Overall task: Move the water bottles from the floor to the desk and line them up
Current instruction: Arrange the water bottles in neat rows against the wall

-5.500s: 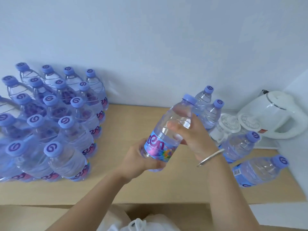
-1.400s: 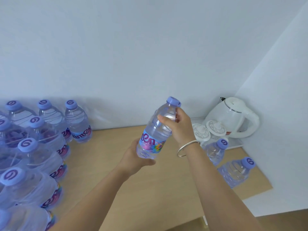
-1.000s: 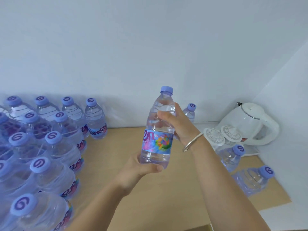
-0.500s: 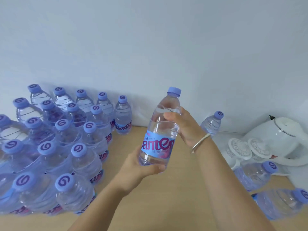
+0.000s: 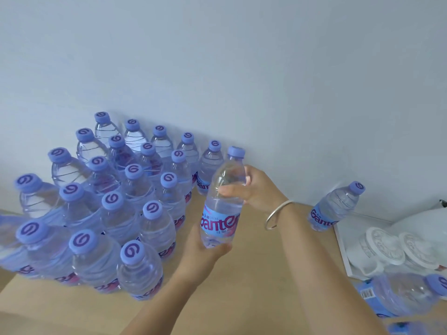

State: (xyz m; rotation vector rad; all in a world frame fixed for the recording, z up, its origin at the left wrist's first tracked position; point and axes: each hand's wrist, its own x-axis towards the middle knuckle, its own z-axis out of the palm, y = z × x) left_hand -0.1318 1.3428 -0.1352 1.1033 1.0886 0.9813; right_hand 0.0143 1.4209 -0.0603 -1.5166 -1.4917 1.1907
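Fingers (image 5: 232,189) around held bottle (image 5: 223,201)

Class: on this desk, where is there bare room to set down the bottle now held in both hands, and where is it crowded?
Free: the bare desk between the lined-up bottles and the white tray, beneath the held bottle. Crowded: the packed rows left, and the right edge with tray and lying bottle.

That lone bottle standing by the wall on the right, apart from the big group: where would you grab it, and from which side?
Take the lone bottle around its clear ribbed shoulder, just under the cap, coming from the front left, the desk's open side. It stands upright with free space there, while the wall is close behind and the white tray sits at its right. Fingers wrapped round the narrower upper body should probably hold well.
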